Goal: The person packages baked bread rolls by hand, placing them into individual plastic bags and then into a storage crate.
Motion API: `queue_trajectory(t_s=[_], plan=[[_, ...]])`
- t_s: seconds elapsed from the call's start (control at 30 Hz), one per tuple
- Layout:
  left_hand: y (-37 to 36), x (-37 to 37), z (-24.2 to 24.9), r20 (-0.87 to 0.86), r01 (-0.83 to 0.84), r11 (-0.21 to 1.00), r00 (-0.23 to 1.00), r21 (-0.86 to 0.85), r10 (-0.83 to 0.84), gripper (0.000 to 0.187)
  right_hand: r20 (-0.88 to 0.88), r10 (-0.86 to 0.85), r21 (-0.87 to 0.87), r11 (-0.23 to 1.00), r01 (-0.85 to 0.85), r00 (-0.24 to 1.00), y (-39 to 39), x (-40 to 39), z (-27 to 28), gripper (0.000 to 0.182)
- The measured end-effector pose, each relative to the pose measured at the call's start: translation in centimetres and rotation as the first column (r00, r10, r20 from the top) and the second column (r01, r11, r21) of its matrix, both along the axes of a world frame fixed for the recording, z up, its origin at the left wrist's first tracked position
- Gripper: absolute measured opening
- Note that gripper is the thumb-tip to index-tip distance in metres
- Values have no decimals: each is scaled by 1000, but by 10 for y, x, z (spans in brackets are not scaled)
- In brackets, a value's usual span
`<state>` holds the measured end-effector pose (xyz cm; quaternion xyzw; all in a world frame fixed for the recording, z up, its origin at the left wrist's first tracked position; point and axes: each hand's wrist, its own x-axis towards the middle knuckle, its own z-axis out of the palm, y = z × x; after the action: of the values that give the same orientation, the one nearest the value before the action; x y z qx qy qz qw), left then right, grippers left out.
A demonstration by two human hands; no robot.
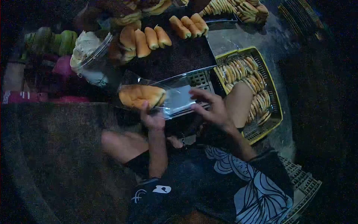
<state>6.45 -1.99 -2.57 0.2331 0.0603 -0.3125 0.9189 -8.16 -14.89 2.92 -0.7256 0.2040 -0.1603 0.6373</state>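
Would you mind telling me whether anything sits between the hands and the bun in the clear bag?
Nothing visible does. The left hand already grips the clear bag under the bun, and the right hand touches the bag's open end.
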Motion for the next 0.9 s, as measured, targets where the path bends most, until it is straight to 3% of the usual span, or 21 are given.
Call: queue_trajectory(t_s=[0.03, 0.07, 0.1, 0.17, 0.2, 0.23, 0.27, 0.3, 0.37, 0.4, 0.47, 0.53, 0.57, 0.6, 0.63, 0.7, 0.73, 0.77, 0.83, 0.87, 0.9], plan=[[-3, -3, 2, 76, 27, 992, 996, 122, -36, 55, 7, -22, -1, 1000, 22, 1000, -4, -3, 15, 54], [-16, -11, 4, 208, -2, 963, 976, 269, -56, 50, 120, -13, -341, 939, 53, 993, -8, -6, 32, 63], [-24, -21, 14, 205, 59, 961, 972, 271, -118, 50, 202, 7, -638, 760, 127, 979, -10, -13, 43, 72], [-50, -47, 41, 94, 348, 917, 924, 197, -371, 52, 245, -58, -486, 856, 175, 968, -10, -14, 52, 80], [-65, -71, 45, 403, 255, 904, 830, 342, -386, 61, 218, -200, -454, 845, 281, 955, -19, -20, 49, 79], [-83, -93, 70, 543, 335, 878, 693, 341, -475, 66, 182, -342, -417, 823, 387, 922, -30, -36, 43, 78], [-93, -109, 73, 626, 377, 832, 548, 407, -555, 66, -131, -402, -213, 904, 371, 906, -41, -68, 87, 72], [-104, -121, 71, 698, 400, 792, 388, 461, -602, 66, -146, -489, -211, 865, 456, 860, -55, -98, 63, 72], [-115, -131, 55, 660, 515, 721, 341, 464, -669, 64, 43, -736, -290, 638, 714, 675, -85, -157, -21, 63], [-119, -129, 48, 634, 551, 694, 341, 464, -694, 62, -24, -837, -316, 525, 791, 546, -92, -194, -45, 60], [-123, -118, 32, 644, 259, 724, 333, 639, -688, 48, -71, -971, -325, 237, 915, 227, -94, -273, -106, 54], [-117, -85, 7, 443, 191, 646, 584, 740, -680, 36, -155, -983, -352, -38, 935, -99, -91, -324, -136, 47], [-108, -62, -16, 399, 73, 524, 561, 849, -725, 35, -240, -940, -415, -128, 901, -243, -87, -337, -141, 43], [-104, -49, -37, 350, -56, 383, 543, 922, -763, 34, -248, -938, -416, -124, 901, -244, -94, -350, -163, 43], [-94, -40, -61, 343, -58, 373, 541, 926, -768, 34, -259, -927, -461, -127, 878, -270, -101, -366, -192, 47], [-85, -33, -98, 259, -219, 171, 488, 961, -833, 34, -329, -893, -553, -81, 829, -307, -119, -394, -259, 55], [-79, -30, -126, 390, -397, 225, 406, 890, -826, 36, -374, -870, -596, -41, 802, -322, -129, -404, -292, 60], [-80, -30, -137, 383, -397, 215, 414, 892, -826, 36, -412, -848, -637, 7, 770, -333, -139, -413, -328, 64], [-79, -27, -153, 394, -721, 211, 93, 660, -914, 34, -430, -811, -743, 69, 665, -397, -154, -432, -402, 73], [-63, 2, -188, 451, -522, 292, 207, 801, -869, 37, -385, -802, -818, 67, 571, -457, -154, -428, -402, 73], [-64, -7, -174, 414, -467, 260, 264, 845, -871, 36, -482, -707, -783, 83, 616, -517, -164, -402, -366, 70]])
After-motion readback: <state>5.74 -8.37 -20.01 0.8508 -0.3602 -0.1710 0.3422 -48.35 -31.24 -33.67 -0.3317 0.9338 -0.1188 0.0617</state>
